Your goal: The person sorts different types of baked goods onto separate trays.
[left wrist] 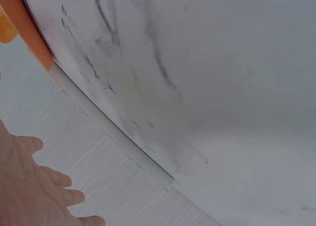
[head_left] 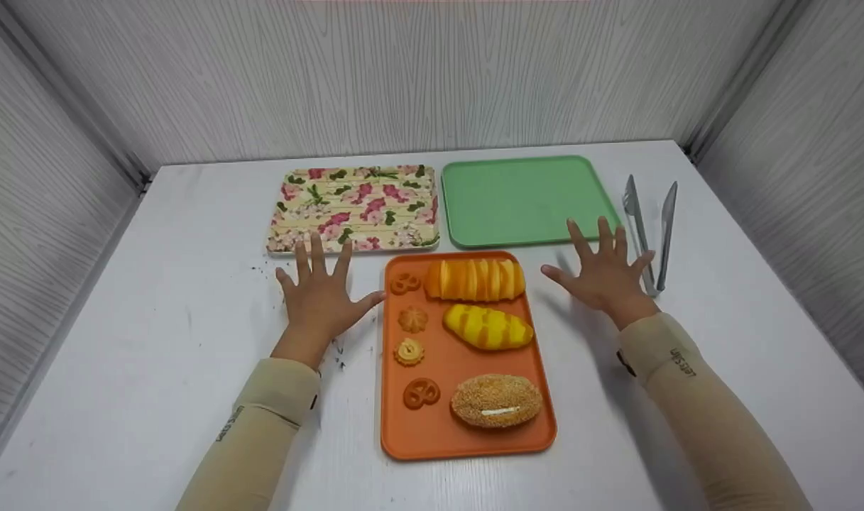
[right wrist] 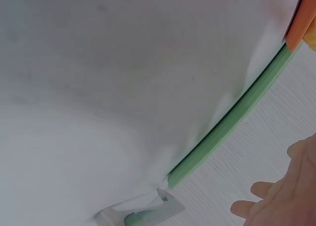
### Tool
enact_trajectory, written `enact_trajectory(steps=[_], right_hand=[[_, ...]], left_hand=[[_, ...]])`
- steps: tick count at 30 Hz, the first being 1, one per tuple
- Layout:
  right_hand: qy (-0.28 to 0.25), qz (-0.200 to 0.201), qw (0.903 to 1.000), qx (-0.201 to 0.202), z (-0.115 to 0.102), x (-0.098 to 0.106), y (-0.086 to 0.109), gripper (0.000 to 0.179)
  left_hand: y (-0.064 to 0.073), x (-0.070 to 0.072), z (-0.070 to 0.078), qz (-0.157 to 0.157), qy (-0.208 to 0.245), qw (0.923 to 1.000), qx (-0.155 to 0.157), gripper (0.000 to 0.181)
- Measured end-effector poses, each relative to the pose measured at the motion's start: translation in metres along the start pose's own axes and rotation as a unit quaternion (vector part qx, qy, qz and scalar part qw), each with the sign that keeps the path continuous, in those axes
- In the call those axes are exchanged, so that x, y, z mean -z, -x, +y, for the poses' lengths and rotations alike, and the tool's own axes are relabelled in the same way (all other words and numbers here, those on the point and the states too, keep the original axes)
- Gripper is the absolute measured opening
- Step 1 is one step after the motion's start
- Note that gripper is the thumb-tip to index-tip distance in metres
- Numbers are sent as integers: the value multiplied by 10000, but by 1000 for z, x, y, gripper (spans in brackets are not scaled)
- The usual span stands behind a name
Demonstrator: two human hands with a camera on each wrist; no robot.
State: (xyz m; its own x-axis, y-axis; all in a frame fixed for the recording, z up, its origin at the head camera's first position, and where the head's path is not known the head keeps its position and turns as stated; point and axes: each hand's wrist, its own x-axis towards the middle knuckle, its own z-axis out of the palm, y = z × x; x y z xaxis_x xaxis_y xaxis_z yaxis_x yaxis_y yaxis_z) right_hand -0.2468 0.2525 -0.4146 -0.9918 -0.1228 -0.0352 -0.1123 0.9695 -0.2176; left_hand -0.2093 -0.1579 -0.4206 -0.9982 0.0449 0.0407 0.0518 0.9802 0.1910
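Observation:
My left hand (head_left: 321, 298) is spread palm down over the table, left of an orange tray (head_left: 432, 440), its thumb tip at the tray's edge. My right hand (head_left: 605, 277) hovers with fingers spread, between that tray and metal tongs (head_left: 664, 234). Neither hand holds anything. On the orange tray's right side sit a sliced-looking orange loaf (head_left: 474, 280), a yellow striped bread (head_left: 488, 327) and a crumb-coated bun (head_left: 497, 402). Down its left side run two pretzels (head_left: 422, 393), a flower-shaped cookie (head_left: 412, 319) and a swirl cookie (head_left: 409, 352).
Behind the orange tray lie a floral tray (head_left: 361, 206) on the left and a green tray (head_left: 524, 202) on the right. The tongs stand apart at their tips. Pale wood-grain panels (head_left: 417, 78) enclose the white table (head_left: 190, 298) at back and sides.

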Motion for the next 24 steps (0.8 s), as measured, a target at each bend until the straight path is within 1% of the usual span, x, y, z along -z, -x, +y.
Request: enact_trajectory(steps=[11,15,20,24], right_hand=[[-33,74,9996,-260,21,5,-5,97],[-44,111,9993,-345,28,6,-6,99],[-77,33,9988,-484,38,7,-9,101],[-2,63,9984,-561,46,8,-12,103]], left_hand=[[2,1,1,47,-73,9999,-57,101],[2,0,3,-18,-59,9999,-87,100],[4,-2,3,-1,-158,9997,-189,100],[6,-4,4,12,-149,9995,-272,100]])
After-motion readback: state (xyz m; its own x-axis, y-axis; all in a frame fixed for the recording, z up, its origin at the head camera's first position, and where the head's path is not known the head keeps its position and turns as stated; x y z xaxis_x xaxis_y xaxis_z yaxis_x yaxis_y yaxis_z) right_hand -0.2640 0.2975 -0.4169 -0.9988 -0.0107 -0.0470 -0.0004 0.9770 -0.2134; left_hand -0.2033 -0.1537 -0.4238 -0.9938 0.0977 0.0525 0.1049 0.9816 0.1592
